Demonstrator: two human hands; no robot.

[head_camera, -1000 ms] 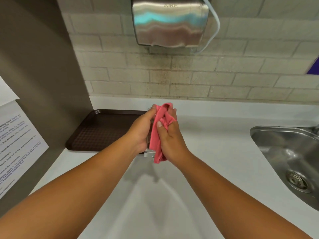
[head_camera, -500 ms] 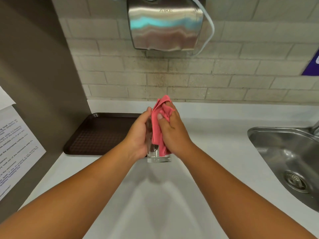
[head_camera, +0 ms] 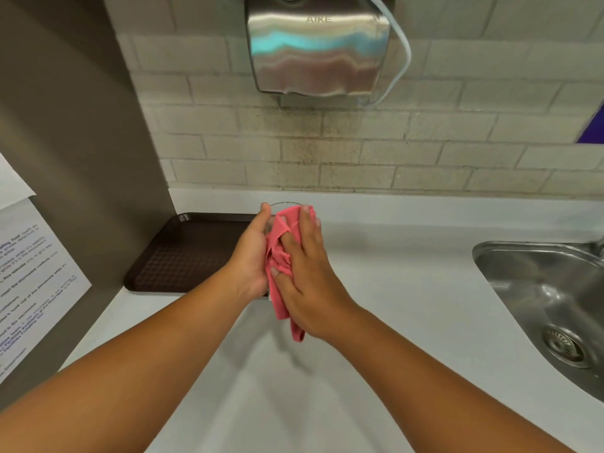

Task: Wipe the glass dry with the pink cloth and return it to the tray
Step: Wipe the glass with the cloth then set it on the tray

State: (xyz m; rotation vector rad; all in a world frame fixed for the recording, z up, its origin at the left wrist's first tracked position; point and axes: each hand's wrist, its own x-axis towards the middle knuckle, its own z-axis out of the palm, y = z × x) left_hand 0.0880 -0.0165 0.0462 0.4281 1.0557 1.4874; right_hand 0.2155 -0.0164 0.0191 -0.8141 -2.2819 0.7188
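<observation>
Glass [head_camera: 283,205]: clear, held above white counter [head_camera: 392,289], mostly hidden; only rim arc visible. Left hand [head_camera: 250,256] closed around its side. Right hand [head_camera: 307,276] presses pink cloth [head_camera: 280,256] flat against it. Brown tray [head_camera: 183,253] just left. Steel sink [head_camera: 549,299] cut off at right.

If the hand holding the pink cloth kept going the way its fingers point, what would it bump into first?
The right hand presses the pink cloth against the glass. Past those, it would probably meet the tiled wall, though depth is hard to judge.
</observation>
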